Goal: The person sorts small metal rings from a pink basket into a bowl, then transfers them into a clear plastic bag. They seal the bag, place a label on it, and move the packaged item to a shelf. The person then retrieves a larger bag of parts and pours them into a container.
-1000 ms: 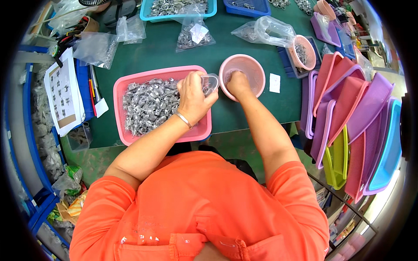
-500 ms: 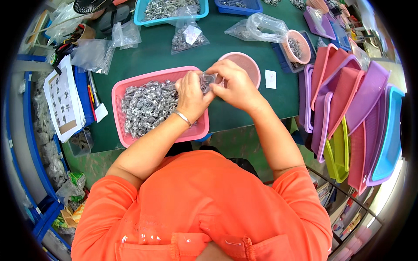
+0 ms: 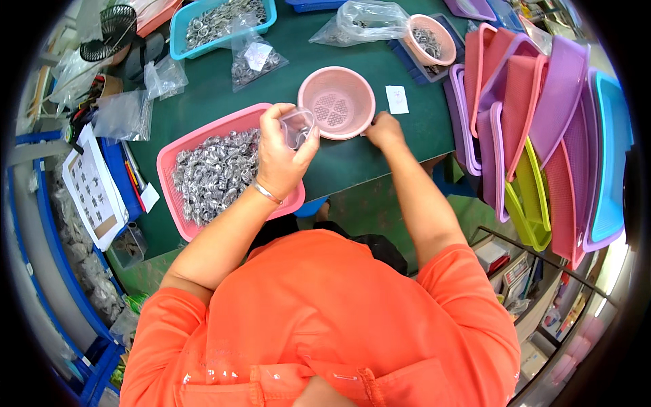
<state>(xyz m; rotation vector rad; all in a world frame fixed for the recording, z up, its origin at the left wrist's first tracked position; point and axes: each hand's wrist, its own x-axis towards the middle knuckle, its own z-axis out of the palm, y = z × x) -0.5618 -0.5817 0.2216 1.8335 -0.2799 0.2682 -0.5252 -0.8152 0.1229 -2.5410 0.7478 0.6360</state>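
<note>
My left hand (image 3: 281, 152) is raised over the right edge of a pink tray and grips a small clear plastic cup (image 3: 293, 122) with a few shiny metal pieces inside. The pink tray (image 3: 178, 152) holds a heap of silvery metal rings (image 3: 220, 173). My right hand (image 3: 385, 131) is closed, fingers curled down by the near right rim of a round pink basket (image 3: 337, 81). Whether it pinches that rim or something small is hidden. The basket's perforated bottom shows bare.
A white paper slip (image 3: 397, 100) lies right of the basket. Behind are a blue tray (image 3: 178, 41) of rings, clear bags (image 3: 254, 64) and a small pink bowl (image 3: 441, 41). Nested coloured trays (image 3: 522, 115) stand at right. Printed sheets (image 3: 91, 186) lie at left.
My right hand has left the cup and moved right to the basket's rim; my left hand keeps the cup. The basket sits farther from the paper slip. The whole view has shifted.
</note>
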